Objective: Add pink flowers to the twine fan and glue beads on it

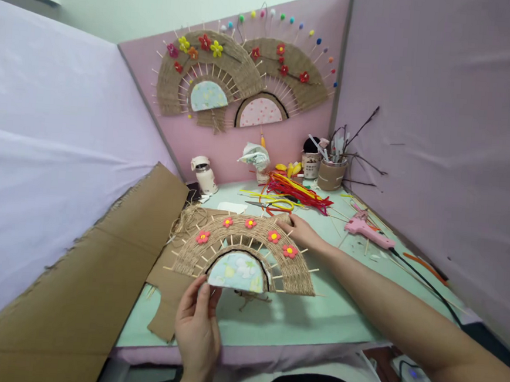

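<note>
A half-round decorative fan wrapped in brown twine tilts up above the table. Red felt-like flowers with yellow centres run along its arc, and thin sticks poke out from both edges. At its base is a pale blue patterned half-circle with a dark border. My left hand is closed on the lower left corner of that half-circle, thumb in front. My right hand reaches to the fan's upper right edge, its fingers curled there and partly hidden behind the rim.
Scissors, red and yellow pipe cleaners and a pink glue gun lie behind and right. Cardboard leans at left. A bottle and a pot of twigs stand at the back, below two hanging fans.
</note>
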### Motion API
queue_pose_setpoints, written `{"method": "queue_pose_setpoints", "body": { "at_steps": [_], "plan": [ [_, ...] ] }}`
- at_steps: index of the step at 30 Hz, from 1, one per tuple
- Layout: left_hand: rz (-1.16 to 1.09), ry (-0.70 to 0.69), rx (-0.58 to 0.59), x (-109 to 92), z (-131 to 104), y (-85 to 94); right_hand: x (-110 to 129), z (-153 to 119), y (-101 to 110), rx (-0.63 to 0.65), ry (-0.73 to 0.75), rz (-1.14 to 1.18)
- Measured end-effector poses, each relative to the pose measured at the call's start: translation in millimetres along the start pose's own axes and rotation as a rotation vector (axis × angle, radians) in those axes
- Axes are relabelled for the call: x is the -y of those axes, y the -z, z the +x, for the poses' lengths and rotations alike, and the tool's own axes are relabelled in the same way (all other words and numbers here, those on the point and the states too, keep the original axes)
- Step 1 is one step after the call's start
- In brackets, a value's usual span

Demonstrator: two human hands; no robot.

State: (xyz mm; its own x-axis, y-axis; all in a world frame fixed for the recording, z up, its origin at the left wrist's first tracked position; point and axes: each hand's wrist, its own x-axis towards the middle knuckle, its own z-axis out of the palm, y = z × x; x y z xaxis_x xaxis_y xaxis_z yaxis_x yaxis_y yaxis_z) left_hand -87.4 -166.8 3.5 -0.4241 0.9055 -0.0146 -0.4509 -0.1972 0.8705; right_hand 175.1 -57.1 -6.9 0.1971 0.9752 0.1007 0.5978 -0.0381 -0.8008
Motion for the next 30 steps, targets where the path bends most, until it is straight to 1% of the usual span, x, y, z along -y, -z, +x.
{"method": "queue_pose_setpoints", "body": {
  "at_steps": [2,7,11,14,17,20,22,25,27,30],
  "plan": [
    [-0.013,0.016,0.002,1.6,2.5,-0.7,-0.5,0.0,3.3,-0.001,-0.016,0.016],
    [-0.028,-0.002,0.007,2.0,7.4,-2.3,2.7,1.5,6.2,-0.069,-0.048,0.1],
    [-0.02,-0.012,0.01,2.0,9.0,-3.2,1.0,2.2,7.9,-0.06,-0.006,0.074],
    [-0.025,-0.013,-0.018,0.7,11.4,-1.9,-2.7,3.6,11.1,-0.063,0.031,0.03],
    [-0.023,-0.027,-0.049,-2.0,16.5,0.9,-6.9,12.7,17.1,-0.115,0.046,-0.027],
    [-0.017,-0.053,-0.052,-5.4,23.4,5.2,-11.0,34.2,23.6,-0.137,0.074,-0.106],
    [-0.012,-0.072,-0.058,-7.6,27.6,9.0,-13.3,52.7,26.9,-0.088,0.1,-0.165],
    [-0.016,-0.082,-0.073,-9.6,31.2,15.7,-16.5,76.4,31.2,0.034,0.118,-0.239],
    [-0.019,-0.077,-0.078,-9.5,32.0,19.9,-19.2,84.2,33.9,0.1,0.133,-0.268],
    [-0.008,-0.074,-0.077,-7.0,31.8,23.7,-24.4,84.0,36.9,0.161,0.158,-0.289]
  ]
}}
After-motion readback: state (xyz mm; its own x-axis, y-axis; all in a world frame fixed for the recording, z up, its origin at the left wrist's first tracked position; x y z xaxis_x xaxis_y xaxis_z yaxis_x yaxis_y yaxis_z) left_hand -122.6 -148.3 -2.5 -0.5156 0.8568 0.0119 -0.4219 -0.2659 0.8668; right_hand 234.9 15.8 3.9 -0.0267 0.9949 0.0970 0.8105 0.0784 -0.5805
